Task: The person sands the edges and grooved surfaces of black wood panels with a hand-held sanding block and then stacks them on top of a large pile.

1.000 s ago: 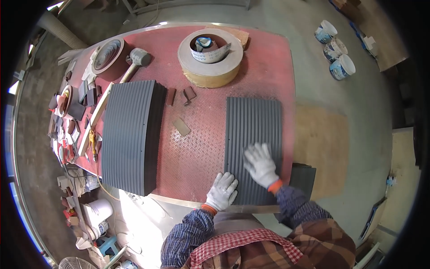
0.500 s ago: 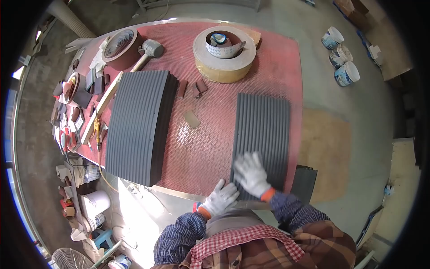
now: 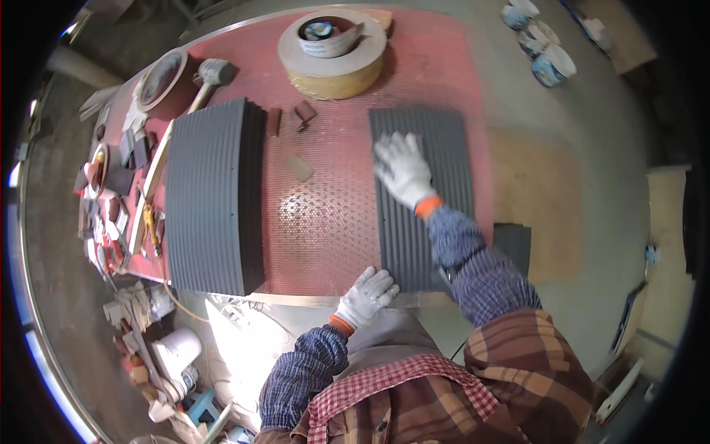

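Note:
My right hand [image 3: 404, 172], in a white glove with an orange cuff, lies on a dark grey ribbed panel [image 3: 447, 152] toward its far left part, fingers spread. The panel rests on the right side of the red-topped table [image 3: 325, 255], its ribs running away from me. My left hand [image 3: 366, 297], gloved the same way, is at the panel's near left corner by the table's front edge. Its fingers are stretched out and hold nothing. A curved stack of similar ribbed panels [image 3: 207, 200] lies to the left.
Between the panels lie small brown abrasive pieces [image 3: 303, 112] and a tan scrap [image 3: 299, 168]. A large tape roll [image 3: 333, 78] and a mallet [image 3: 215, 72] lie farther back. A yellow-handled tool [image 3: 151, 229] sits by a pale wooden strip [image 3: 155, 172]. Buckets [image 3: 553, 66] stand beyond the table.
My right hand has slid away from me along the panel, from its near end toward its far part. My left hand stays near the front corner. The whole view has shifted slightly.

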A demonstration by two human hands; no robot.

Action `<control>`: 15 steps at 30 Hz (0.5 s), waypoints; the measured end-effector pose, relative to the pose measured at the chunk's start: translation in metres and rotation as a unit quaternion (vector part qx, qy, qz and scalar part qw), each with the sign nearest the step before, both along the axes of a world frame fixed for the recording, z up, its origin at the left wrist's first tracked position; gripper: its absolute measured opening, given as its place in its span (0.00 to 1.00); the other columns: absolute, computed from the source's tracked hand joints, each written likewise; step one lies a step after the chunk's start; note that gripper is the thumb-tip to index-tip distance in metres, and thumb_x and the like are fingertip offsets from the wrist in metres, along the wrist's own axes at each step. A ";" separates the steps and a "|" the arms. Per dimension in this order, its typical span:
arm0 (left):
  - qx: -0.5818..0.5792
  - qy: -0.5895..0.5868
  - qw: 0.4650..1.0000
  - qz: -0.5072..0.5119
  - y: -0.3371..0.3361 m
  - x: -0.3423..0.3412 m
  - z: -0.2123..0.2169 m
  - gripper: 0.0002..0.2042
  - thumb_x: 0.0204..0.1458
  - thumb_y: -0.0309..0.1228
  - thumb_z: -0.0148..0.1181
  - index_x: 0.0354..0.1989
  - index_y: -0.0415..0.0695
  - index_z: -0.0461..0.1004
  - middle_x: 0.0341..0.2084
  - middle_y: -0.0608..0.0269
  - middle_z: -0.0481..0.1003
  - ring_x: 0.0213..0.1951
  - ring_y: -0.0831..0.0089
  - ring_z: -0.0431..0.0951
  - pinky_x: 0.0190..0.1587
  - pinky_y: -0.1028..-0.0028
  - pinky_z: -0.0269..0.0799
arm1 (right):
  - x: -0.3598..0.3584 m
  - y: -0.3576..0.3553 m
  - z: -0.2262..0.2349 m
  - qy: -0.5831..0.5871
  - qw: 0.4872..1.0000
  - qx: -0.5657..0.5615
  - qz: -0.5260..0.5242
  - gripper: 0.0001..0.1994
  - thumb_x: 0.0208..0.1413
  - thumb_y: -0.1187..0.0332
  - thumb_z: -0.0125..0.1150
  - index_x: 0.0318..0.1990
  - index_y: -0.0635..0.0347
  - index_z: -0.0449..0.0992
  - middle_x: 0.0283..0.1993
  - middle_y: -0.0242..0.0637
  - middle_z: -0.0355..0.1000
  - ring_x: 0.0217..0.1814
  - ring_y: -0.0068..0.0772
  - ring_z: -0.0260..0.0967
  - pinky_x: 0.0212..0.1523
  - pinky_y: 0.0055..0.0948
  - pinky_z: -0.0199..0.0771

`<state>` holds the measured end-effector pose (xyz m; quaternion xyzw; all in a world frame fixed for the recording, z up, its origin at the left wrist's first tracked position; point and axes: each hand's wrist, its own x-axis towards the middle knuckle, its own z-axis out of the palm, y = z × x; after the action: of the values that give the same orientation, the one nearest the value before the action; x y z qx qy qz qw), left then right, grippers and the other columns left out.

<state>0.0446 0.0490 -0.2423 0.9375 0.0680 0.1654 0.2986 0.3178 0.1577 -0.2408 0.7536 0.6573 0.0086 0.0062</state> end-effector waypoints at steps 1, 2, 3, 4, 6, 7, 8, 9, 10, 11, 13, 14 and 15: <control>0.011 -0.043 0.999 -0.008 0.000 0.001 0.000 0.15 0.45 0.29 0.59 0.42 0.41 0.73 0.37 0.56 0.72 0.45 0.58 0.74 0.52 0.59 0.68 | -0.018 -0.045 -0.001 0.039 0.999 0.018 0.014 0.27 0.67 0.49 0.40 0.68 0.52 0.63 0.73 0.39 0.58 0.77 0.40 0.46 0.78 0.46 0.29; 0.026 -0.054 0.998 0.008 -0.002 0.002 0.001 0.13 0.45 0.29 0.59 0.41 0.41 0.74 0.36 0.56 0.72 0.44 0.58 0.73 0.50 0.59 0.69 | -0.039 -0.091 0.000 0.024 0.999 -0.001 0.020 0.27 0.66 0.50 0.43 0.66 0.54 0.65 0.71 0.40 0.60 0.76 0.41 0.48 0.78 0.48 0.32; 0.035 -0.031 0.999 0.016 -0.003 0.003 0.002 0.12 0.45 0.28 0.60 0.39 0.41 0.75 0.35 0.56 0.72 0.42 0.58 0.73 0.48 0.59 0.69 | -0.057 -0.139 0.007 0.126 0.992 0.025 0.019 0.27 0.64 0.51 0.48 0.65 0.55 0.67 0.69 0.39 0.63 0.75 0.44 0.52 0.77 0.50 0.35; 0.010 -0.029 0.999 0.011 -0.003 0.003 0.003 0.11 0.45 0.28 0.61 0.38 0.41 0.75 0.34 0.57 0.71 0.41 0.58 0.73 0.45 0.60 0.69 | -0.074 -0.179 0.015 0.140 0.990 0.035 0.003 0.26 0.62 0.52 0.51 0.63 0.56 0.69 0.67 0.40 0.65 0.73 0.45 0.54 0.76 0.51 0.40; 0.027 -0.076 0.997 0.015 -0.003 0.004 0.005 0.11 0.45 0.27 0.61 0.38 0.41 0.75 0.34 0.57 0.71 0.40 0.59 0.73 0.45 0.60 0.69 | -0.089 -0.243 0.034 0.176 0.984 -0.006 -0.037 0.25 0.60 0.54 0.55 0.62 0.57 0.71 0.66 0.41 0.66 0.72 0.47 0.55 0.75 0.51 0.44; 0.022 -0.060 0.998 0.015 -0.002 0.005 0.005 0.12 0.44 0.27 0.61 0.39 0.41 0.75 0.34 0.57 0.71 0.40 0.59 0.73 0.45 0.61 0.69 | -0.078 -0.252 0.035 0.168 0.985 0.008 -0.025 0.25 0.60 0.54 0.55 0.62 0.57 0.71 0.66 0.41 0.66 0.72 0.47 0.55 0.75 0.51 0.44; 0.035 -0.089 0.995 0.018 -0.002 0.005 0.006 0.12 0.44 0.27 0.61 0.39 0.41 0.75 0.34 0.57 0.71 0.40 0.59 0.73 0.45 0.61 0.69 | -0.068 -0.257 0.036 0.173 0.985 0.009 -0.015 0.25 0.60 0.55 0.56 0.61 0.57 0.71 0.66 0.41 0.66 0.72 0.47 0.56 0.75 0.51 0.44; 0.029 -0.068 0.997 0.011 -0.002 0.006 0.007 0.12 0.44 0.27 0.62 0.39 0.41 0.75 0.34 0.57 0.71 0.40 0.59 0.73 0.45 0.60 0.69 | -0.060 -0.255 0.036 0.184 0.982 -0.019 -0.028 0.24 0.59 0.55 0.57 0.60 0.57 0.72 0.65 0.41 0.67 0.71 0.48 0.57 0.75 0.51 0.44; 0.012 -0.015 1.000 -0.004 -0.001 0.006 0.008 0.13 0.43 0.27 0.62 0.39 0.40 0.75 0.34 0.56 0.71 0.40 0.59 0.73 0.45 0.60 0.69 | -0.042 -0.237 0.029 0.194 0.980 0.021 -0.029 0.23 0.59 0.56 0.58 0.59 0.57 0.73 0.65 0.42 0.67 0.71 0.48 0.57 0.75 0.51 0.44; 0.032 -0.042 0.999 0.012 0.001 0.007 0.008 0.13 0.43 0.27 0.62 0.39 0.40 0.75 0.34 0.56 0.71 0.40 0.59 0.73 0.45 0.60 0.69 | -0.020 -0.212 0.020 0.180 0.983 0.016 -0.030 0.23 0.61 0.56 0.56 0.60 0.56 0.72 0.67 0.41 0.66 0.73 0.47 0.56 0.75 0.50 0.43; 0.001 -0.033 0.999 -0.003 0.001 0.008 0.009 0.14 0.42 0.28 0.62 0.39 0.40 0.75 0.34 0.56 0.71 0.39 0.59 0.73 0.43 0.60 0.69 | 0.027 -0.147 0.004 0.113 0.993 0.017 -0.026 0.24 0.65 0.53 0.48 0.64 0.55 0.69 0.71 0.41 0.61 0.75 0.46 0.51 0.77 0.48 0.38; 0.006 -0.037 0.999 -0.002 0.001 0.008 0.009 0.14 0.42 0.28 0.61 0.39 0.39 0.75 0.33 0.56 0.71 0.39 0.59 0.73 0.43 0.61 0.69 | 0.049 -0.109 0.000 0.083 0.996 0.010 -0.042 0.25 0.66 0.52 0.45 0.65 0.55 0.67 0.71 0.41 0.60 0.76 0.45 0.50 0.77 0.46 0.37; 0.029 -0.069 0.997 0.019 0.001 0.009 0.010 0.14 0.42 0.28 0.61 0.39 0.39 0.75 0.33 0.56 0.71 0.39 0.59 0.73 0.43 0.61 0.69 | 0.067 -0.074 -0.001 0.077 0.995 0.027 -0.053 0.25 0.66 0.52 0.44 0.64 0.55 0.67 0.71 0.41 0.60 0.75 0.46 0.51 0.76 0.46 0.39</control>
<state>0.0533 0.0500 -0.2328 0.9305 0.0606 0.2371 0.2724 0.3846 0.0839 -0.2422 0.7855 0.6146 -0.0323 -0.0646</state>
